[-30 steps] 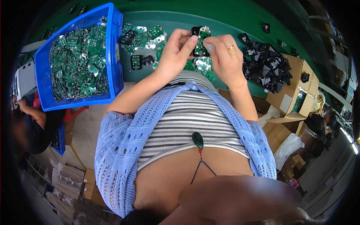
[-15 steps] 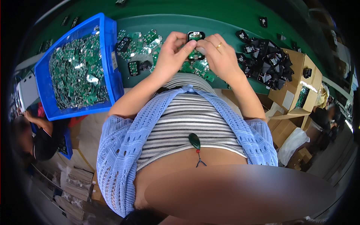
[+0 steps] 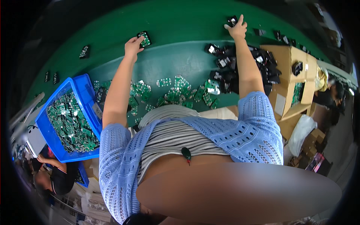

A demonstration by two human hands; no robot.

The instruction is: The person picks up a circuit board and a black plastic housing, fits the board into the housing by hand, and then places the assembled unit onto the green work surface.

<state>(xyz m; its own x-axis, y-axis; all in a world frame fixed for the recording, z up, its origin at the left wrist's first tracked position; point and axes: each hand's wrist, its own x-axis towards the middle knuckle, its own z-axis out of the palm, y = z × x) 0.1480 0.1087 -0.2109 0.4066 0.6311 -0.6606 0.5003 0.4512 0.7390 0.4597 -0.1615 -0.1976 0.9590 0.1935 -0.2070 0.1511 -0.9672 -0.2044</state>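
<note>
At the far left of the bench, my left hand (image 3: 134, 48) pinches the near edge of a black plastic case (image 3: 145, 42) with a green circuit board inside. Away to the far right, my right hand (image 3: 237, 30) stretches out with thumb and fingers spread around a small black case (image 3: 232, 20); whether they touch it is hard to tell. Between my forearms, loose green circuit boards (image 3: 176, 92) lie scattered on the near worktop. Beside my right forearm is a heap of black cases (image 3: 225, 62).
A blue bin (image 3: 69, 83) full of green boards stands at the left. To the right sits an open cardboard box (image 3: 281, 62). More black cases lie along the green belt (image 3: 187, 22), one of them a boarded case (image 3: 84, 51) at the left. Other people work on both sides.
My hands were together at the middle over a black case with a board. Now they are far apart: the left has gone forward and left with a boarded case, the right forward and right.
</note>
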